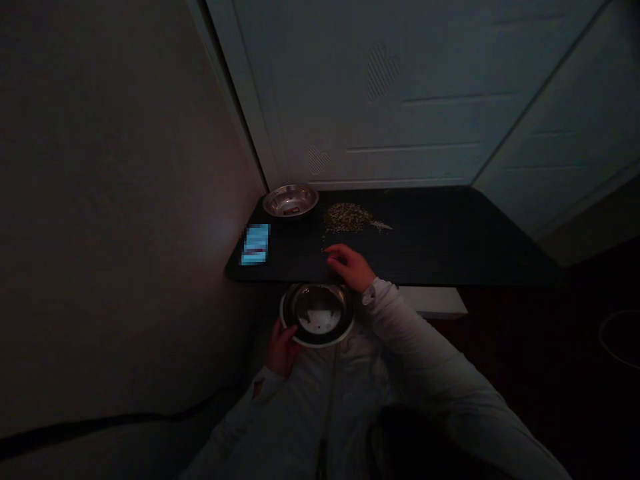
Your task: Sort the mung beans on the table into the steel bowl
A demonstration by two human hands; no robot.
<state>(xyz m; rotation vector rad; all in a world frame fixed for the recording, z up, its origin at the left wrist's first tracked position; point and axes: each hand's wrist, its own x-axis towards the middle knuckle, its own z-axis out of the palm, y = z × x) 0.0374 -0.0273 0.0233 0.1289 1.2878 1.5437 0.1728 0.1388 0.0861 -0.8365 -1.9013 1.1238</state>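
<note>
My left hand [283,348] grips the rim of a steel bowl [345,328] at its lower left. The bowl is below the table's front edge, over my lap, with some small dark bits inside. Over the front edge of the dark table, my right hand [352,267] is open, fingers curved and thumb a little apart from the index finger. Its index fingertip is beside a stray seed on the tabletop. Farther back lies a pile of small greenish-brown and pale seeds [346,217], with a streak of whitish ones at its right.
A second steel bowl [291,201] stands at the table's back left. In front of it lies a lit, blurred phone [255,245]. The dark table [450,247] meets a white panelled door [425,120] behind and a wall [125,200] at left. The room is dim.
</note>
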